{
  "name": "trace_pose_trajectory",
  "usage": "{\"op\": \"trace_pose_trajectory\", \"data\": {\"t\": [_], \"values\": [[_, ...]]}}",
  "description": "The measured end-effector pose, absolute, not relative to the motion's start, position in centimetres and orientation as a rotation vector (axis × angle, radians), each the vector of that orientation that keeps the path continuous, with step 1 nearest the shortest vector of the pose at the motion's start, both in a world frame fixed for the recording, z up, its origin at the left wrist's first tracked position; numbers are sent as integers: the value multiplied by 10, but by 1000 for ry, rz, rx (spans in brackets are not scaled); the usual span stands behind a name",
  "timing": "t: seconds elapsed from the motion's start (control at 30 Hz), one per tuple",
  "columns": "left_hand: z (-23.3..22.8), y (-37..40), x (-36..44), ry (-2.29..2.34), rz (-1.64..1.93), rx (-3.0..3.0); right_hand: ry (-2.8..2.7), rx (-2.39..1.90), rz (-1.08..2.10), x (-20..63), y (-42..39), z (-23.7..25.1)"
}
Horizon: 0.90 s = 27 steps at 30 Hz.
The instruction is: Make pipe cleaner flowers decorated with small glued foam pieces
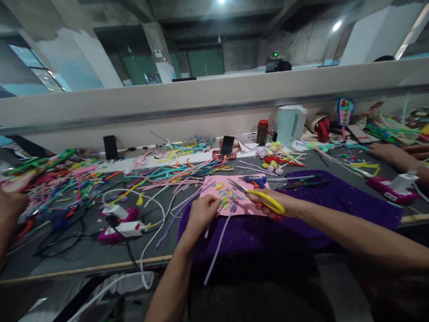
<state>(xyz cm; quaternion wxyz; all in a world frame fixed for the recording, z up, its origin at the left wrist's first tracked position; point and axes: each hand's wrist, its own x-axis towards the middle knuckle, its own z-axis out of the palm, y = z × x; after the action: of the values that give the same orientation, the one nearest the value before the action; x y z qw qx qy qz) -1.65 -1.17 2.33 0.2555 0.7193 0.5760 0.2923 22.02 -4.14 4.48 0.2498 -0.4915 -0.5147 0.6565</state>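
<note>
My left hand (201, 213) pinches a lilac pipe cleaner (217, 248) that hangs down over the table's front edge. My right hand (273, 206) grips yellow-handled scissors (258, 196), blades pointing left toward the pipe cleaner's tip. Both hands hover over a pink sheet (250, 206) strewn with small coloured cuttings (229, 198). The sheet lies on a purple cloth (335, 201).
Heaps of coloured pipe cleaners (177, 172) cover the grey table (83, 250). A blue glue gun (256, 180), a phone (227, 145), a white kettle (290, 124), a power strip (122, 223) with white cables. Other people's hands at far left (8, 210) and right (389, 152).
</note>
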Motion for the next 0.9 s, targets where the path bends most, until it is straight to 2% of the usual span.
{"op": "trace_pose_trajectory", "data": {"t": [0.2,0.47,0.9], "values": [[28,-11,-17,1389,983,1660,-1514,-1302,1712,213,-69,49],[16,-8,-8,1252,940,1625,-1608,-1371,1587,197,-65,40],[9,-8,4,1226,926,1593,-1523,-1377,1618,187,-51,24]]}}
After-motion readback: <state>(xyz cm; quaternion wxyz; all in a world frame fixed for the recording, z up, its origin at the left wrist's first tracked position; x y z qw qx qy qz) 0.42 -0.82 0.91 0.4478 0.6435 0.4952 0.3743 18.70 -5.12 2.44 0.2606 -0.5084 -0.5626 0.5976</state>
